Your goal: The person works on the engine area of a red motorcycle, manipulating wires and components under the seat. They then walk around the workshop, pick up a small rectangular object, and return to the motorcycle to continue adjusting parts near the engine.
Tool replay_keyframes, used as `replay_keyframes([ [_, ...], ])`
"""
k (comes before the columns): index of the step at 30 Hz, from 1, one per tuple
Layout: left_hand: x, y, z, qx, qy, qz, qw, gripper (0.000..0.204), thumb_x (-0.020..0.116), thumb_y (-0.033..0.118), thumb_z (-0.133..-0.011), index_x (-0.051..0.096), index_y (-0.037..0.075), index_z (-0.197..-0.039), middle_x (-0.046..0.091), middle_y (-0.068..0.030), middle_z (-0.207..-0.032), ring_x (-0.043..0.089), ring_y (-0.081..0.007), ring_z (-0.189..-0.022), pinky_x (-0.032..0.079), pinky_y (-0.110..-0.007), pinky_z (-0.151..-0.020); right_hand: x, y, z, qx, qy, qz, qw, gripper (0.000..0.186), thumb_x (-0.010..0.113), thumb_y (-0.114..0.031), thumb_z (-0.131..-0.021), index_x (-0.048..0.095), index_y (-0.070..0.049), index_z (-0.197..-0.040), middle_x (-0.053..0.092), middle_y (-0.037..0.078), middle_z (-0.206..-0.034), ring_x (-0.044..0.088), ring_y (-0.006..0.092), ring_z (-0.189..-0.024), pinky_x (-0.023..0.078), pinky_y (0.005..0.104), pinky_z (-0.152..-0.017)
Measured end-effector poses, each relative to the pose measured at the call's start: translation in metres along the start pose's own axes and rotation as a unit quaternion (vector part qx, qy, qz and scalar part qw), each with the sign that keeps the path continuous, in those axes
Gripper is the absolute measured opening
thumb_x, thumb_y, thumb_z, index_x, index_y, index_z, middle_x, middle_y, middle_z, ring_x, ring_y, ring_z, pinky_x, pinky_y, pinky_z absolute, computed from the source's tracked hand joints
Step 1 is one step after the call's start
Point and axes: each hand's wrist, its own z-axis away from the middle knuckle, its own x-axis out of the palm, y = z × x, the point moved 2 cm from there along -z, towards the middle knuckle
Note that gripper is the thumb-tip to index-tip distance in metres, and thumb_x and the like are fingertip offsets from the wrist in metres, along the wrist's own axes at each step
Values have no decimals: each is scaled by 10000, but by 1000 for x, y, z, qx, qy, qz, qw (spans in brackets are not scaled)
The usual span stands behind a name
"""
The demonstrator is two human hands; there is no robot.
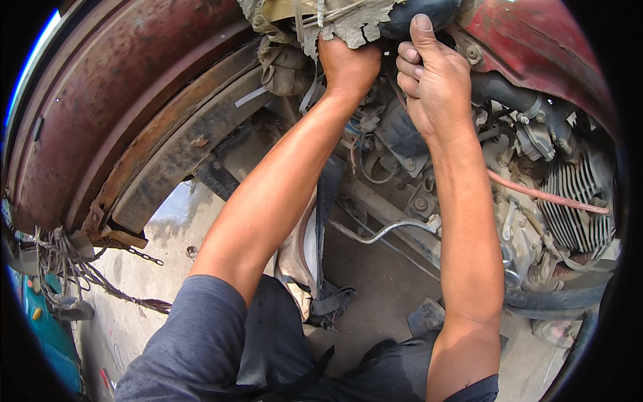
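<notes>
My left hand [348,65] reaches up beneath a torn, flaking grey sheet [351,23] at the top centre, with its fingertips hidden. Beside it, my right hand [435,90] has curled fingers and a raised thumb against a black rounded part [402,13]; whether the fingers hold anything is unclear. A crumpled dusty cloth [278,67] hangs left of my left hand. A red, worn metal panel [529,40] lies to the right of my right hand, above a black hose [502,90] with a clamp.
A rusty curved red body section [100,100] fills the left, with tangled ropes [60,268] and a chain [144,254] below. Finned engine metal [569,201], a pink hose [549,197] and a bent pipe [375,234] sit lower right. Concrete floor [167,234] shows beneath; a teal object [47,335] stands lower left.
</notes>
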Motion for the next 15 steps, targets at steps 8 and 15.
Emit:
replay_keyframes([
  [8,0,4,4,-44,-25,-30,998,234,613,-31,-703,612,-32,-936,651,-82,-865,599,-176,-800,488,-316,-750,-2,-1,0,1,0,-2,1000,279,644,-322,-912,504,-102,-814,432,-30,-707,324,19,-550,220,159,-435],
  [15,0,7,4,-25,7,17,1000,190,657,49,-696,633,-10,-875,675,-149,-799,651,-324,-738,497,-381,-671,-3,1,-2,-12,9,-1,1000,329,666,-335,-896,514,-74,-767,469,-16,-679,342,23,-516,229,168,-417],
])
